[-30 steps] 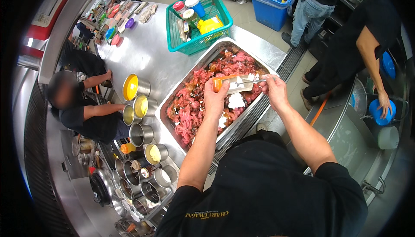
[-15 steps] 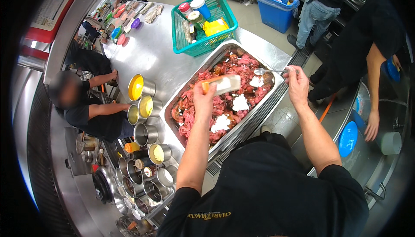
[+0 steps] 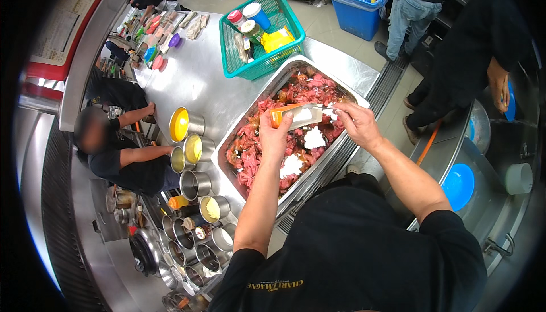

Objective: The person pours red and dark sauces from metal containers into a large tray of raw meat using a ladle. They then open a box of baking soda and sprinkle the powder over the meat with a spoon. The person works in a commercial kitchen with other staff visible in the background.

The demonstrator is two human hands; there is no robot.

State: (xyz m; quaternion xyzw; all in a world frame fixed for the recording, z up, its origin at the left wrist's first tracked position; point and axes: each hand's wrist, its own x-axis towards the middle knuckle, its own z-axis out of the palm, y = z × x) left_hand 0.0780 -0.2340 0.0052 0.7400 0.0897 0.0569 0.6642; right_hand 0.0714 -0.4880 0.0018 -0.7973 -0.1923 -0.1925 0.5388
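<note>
My left hand (image 3: 274,135) is closed around a small orange-and-white carton (image 3: 306,116), tilted over a deep metal tray (image 3: 222,167). Between the fingers of my right hand (image 3: 359,127) is a metal spoon (image 3: 326,106). Its bowl end is at the carton's open end, and I cannot tell how far inside it reaches. Raw red meat pieces (image 3: 250,167) in dark liquid fill the tray. Heaps of white powder (image 3: 314,138) lie on the meat, one of them partly hidden behind the carton and my right hand.
Beyond the tray stands a green basket (image 3: 227,62) of jars and packets. Metal pots (image 3: 195,185) line the table's left side, beside a co-worker (image 3: 136,161). At right, another person (image 3: 478,56) stands by a sink with a blue bowl (image 3: 458,187). A blue bin (image 3: 355,16) stands farther back.
My right hand has moved left, bringing the spoon from above the tray's right side to the carton. The carton stays over the tray. The person at right has raised a hand from the sink.
</note>
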